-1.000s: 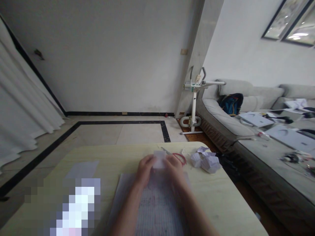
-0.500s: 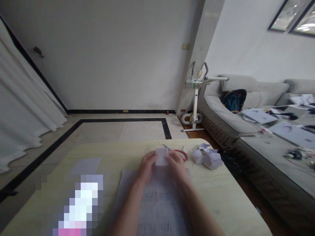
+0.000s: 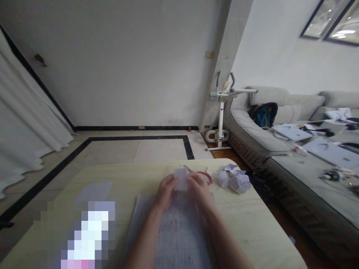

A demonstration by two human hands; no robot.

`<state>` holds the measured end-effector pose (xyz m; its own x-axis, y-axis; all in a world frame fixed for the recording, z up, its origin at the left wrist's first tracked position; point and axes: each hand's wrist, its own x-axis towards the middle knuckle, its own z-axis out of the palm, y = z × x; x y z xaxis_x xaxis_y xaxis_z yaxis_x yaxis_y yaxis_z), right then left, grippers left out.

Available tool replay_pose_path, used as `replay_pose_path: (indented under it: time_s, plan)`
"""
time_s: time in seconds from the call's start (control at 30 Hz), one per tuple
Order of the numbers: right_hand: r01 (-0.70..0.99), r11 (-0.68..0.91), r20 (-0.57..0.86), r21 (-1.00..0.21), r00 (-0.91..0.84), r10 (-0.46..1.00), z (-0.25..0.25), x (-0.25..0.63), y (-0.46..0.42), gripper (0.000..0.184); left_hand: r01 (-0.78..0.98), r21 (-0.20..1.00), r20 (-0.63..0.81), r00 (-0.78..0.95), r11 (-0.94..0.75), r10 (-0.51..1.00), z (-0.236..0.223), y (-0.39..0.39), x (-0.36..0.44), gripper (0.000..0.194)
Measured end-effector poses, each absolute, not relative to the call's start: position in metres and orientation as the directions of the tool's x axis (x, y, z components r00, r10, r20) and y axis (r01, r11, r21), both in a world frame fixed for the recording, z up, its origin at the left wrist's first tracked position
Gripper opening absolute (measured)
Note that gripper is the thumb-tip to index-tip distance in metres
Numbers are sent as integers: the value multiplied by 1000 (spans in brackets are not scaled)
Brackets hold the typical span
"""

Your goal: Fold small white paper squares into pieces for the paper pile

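Note:
A small white piece of paper (image 3: 181,179) is held upright between my two hands, above the far end of a lined sheet with writing (image 3: 179,235). My left hand (image 3: 166,188) pinches its left edge, and my right hand (image 3: 198,186) grips the right edge with fingers closed. Just behind my right hand lies a pair of scissors with red handles (image 3: 208,177), partly hidden by that hand. Right of the scissors sit several crumpled or folded papers (image 3: 238,182).
The wooden table (image 3: 252,228) has rounded corners. On its left lie a pale sheet (image 3: 94,190) and a pixelated bright object (image 3: 91,231). A grey sofa (image 3: 303,179) stands to the right, with a backpack (image 3: 265,115) on it. Exercise equipment (image 3: 221,112) stands beyond the table.
The whole view has shifted slightly, so things appear a little further left. Both hands keep hold of the small paper in nearly the same pose.

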<state>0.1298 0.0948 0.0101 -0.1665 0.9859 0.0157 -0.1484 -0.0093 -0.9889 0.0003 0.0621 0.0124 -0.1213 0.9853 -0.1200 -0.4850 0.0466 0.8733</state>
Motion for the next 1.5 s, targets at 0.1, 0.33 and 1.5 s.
replay_pose_path:
  time_s: [0.1, 0.33, 1.5]
  plan:
    - [-124, -21, -1, -992, -159, 987, 9, 132, 96, 24, -476, 878, -119, -100, 58, 988, 13, 62, 1, 36]
    - [-153, -16, 14, -988, -190, 982, 11, 132, 94, 19, -497, 866, -120, -103, 53, 987, 11, 61, 1, 31]
    - [16, 167, 165, -986, -75, 983, 25, 135, 89, 26, 58, 994, 108, -306, -95, 946, 31, 44, 5, 45]
